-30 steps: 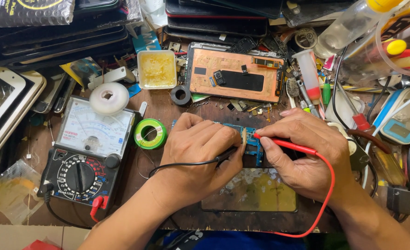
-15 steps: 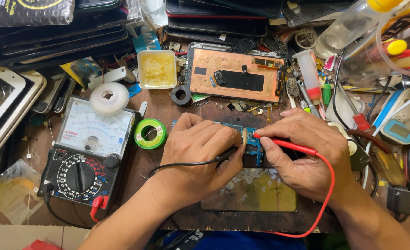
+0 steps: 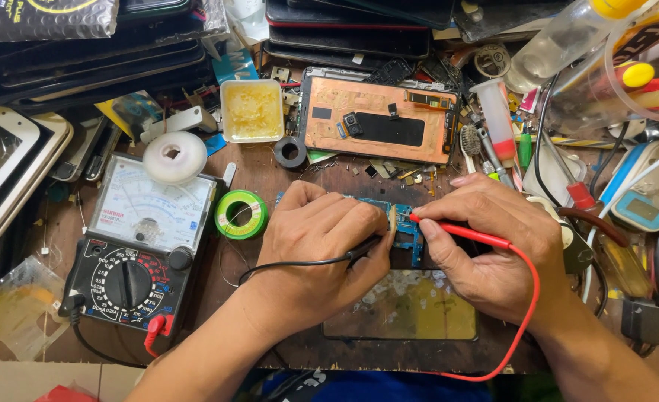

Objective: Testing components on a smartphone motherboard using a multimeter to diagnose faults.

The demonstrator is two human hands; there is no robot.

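The blue circuit board (image 3: 410,232) lies at the centre of the bench, mostly covered by your two hands. Your left hand (image 3: 322,242) is closed around the black probe (image 3: 363,247), its tip down on the board's left part. Your right hand (image 3: 497,249) pinches the red probe (image 3: 459,232) between thumb and forefinger, its tip touching the board just beside the black one. The two hands sit close together, fingertips almost meeting over the board.

At 6 o'clock from the board, touching your palms, lies a dark glass pane (image 3: 407,309) smeared with yellowish residue. At 12 o'clock is an opened phone (image 3: 378,119) with copper-coloured insides. At 9 o'clock, near your left hand, sits a green roll of wire (image 3: 241,214), and further out the same way the black dial meter (image 3: 139,253), with the black lead (image 3: 285,263) running from your left hand toward it. At 11 o'clock stands a small square tub (image 3: 252,110) of yellow paste. The red lead (image 3: 523,313) loops round your right wrist at 4 o'clock.
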